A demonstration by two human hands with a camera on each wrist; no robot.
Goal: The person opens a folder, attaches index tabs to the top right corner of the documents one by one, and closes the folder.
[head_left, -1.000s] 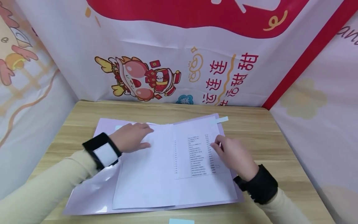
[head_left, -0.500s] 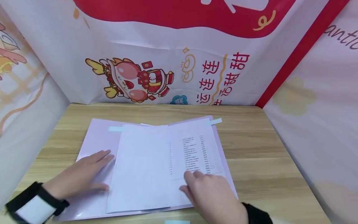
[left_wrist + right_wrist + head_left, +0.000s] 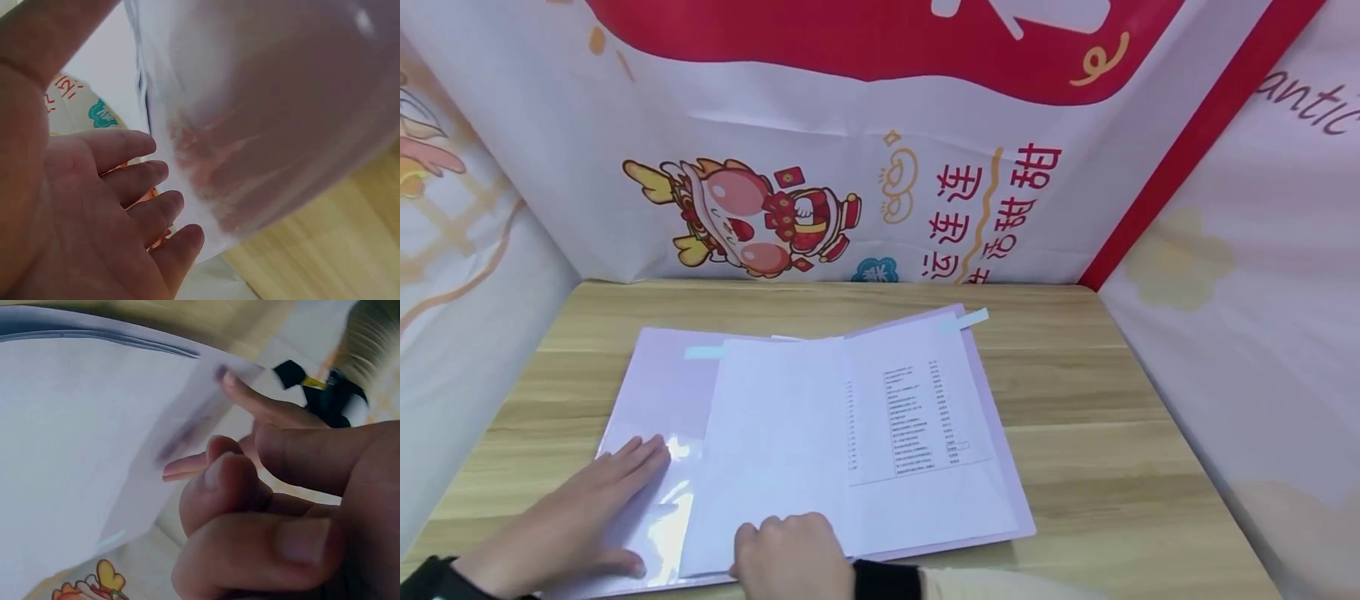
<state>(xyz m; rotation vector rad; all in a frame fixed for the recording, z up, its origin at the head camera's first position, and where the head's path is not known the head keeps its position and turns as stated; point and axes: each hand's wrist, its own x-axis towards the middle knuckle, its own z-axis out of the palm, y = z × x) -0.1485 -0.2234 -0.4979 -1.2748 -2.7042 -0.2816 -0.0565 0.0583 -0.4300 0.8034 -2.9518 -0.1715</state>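
Observation:
An open lilac folder (image 3: 658,375) with glossy plastic sheets lies on the wooden table. A blank white page (image 3: 775,417) spreads over its left side, and a page printed with a list (image 3: 925,492) covers the right. My left hand (image 3: 576,508) rests on the folder's left flap, fingers straight and thumb apart. Low over the blank page is my right hand (image 3: 793,554), its knuckles up, near the page's bottom edge. In the right wrist view the right fingers (image 3: 256,550) are curled with nothing visible between them and the thumb.
Pale blue tabs stick out at the top, one left tab (image 3: 703,352) and one right tab (image 3: 973,319). The wooden table (image 3: 1097,450) extends to the right of the folder. A printed cloth (image 3: 820,108) hangs behind the table.
My left hand has come off the blank page and moved down-left onto the flap. My right hand has swept from the printed page down and left to the bottom of the blank page.

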